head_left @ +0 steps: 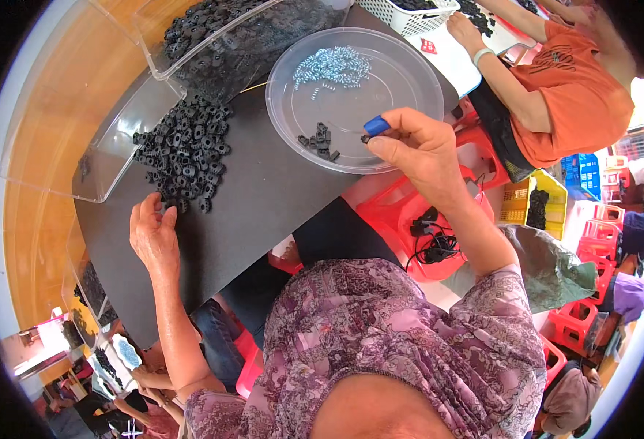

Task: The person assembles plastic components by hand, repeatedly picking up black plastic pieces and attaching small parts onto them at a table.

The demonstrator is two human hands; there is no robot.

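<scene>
My right hand (420,150) is raised over the near right rim of a round clear tub (402,77). Its thumb and a finger wearing a blue cover (377,125) pinch a small black plastic part (366,138), and a thin wire-like line runs left from there. Inside the tub lie many small bluish metal springs (333,67) and a few small black plastic pieces (322,139). My left hand (155,234) rests at the near edge of a heap of holed black plastic parts (186,150). Its thumb and fingertips close around one part at that edge.
The heap spills from a tipped clear plastic bin (245,44) onto the dark table (263,190). A white basket (409,18) stands beyond the tub. At the right, a person in an orange shirt (578,95) works. Red stools (395,219) and a yellow crate (516,205) stand beside me.
</scene>
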